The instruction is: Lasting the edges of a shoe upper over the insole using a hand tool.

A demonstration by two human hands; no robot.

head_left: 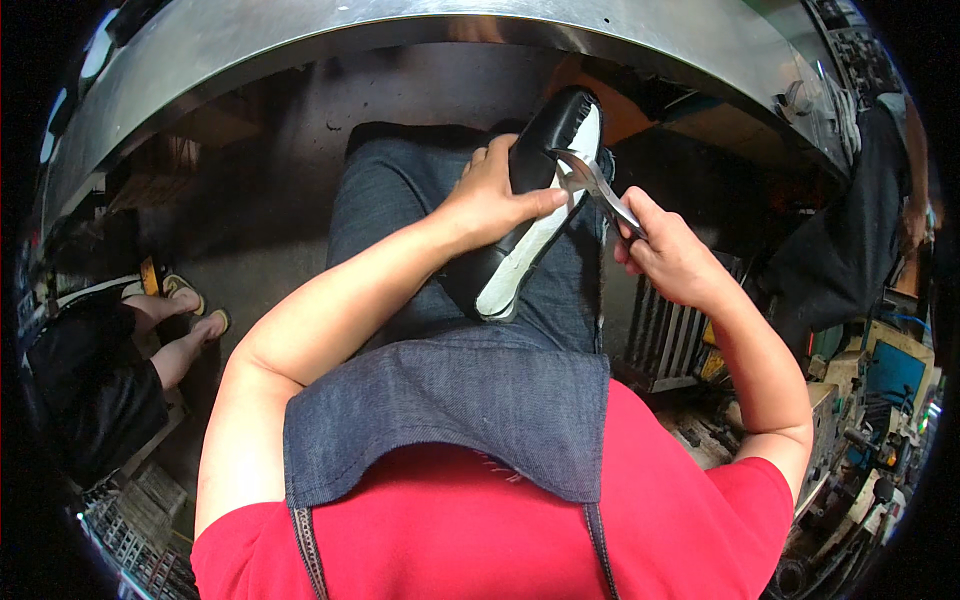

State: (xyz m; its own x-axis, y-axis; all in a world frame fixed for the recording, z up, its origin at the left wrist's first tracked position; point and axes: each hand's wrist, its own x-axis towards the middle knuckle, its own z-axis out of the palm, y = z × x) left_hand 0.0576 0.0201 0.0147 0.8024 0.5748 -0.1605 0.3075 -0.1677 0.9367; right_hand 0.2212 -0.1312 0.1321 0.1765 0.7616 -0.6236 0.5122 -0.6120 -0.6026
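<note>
At the frame's centre, a denim-covered lap (390,185) carries a black shoe (540,140), slanted, its pale underside (512,262) showing. A metal desk (300,22) curves across the top. At the left, sandalled feet (190,297) rest on the dark grey floor (255,235).

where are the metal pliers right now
In the head view, the metal pliers are in the right hand, just right of the left hand, their head over the black shoe.
</note>
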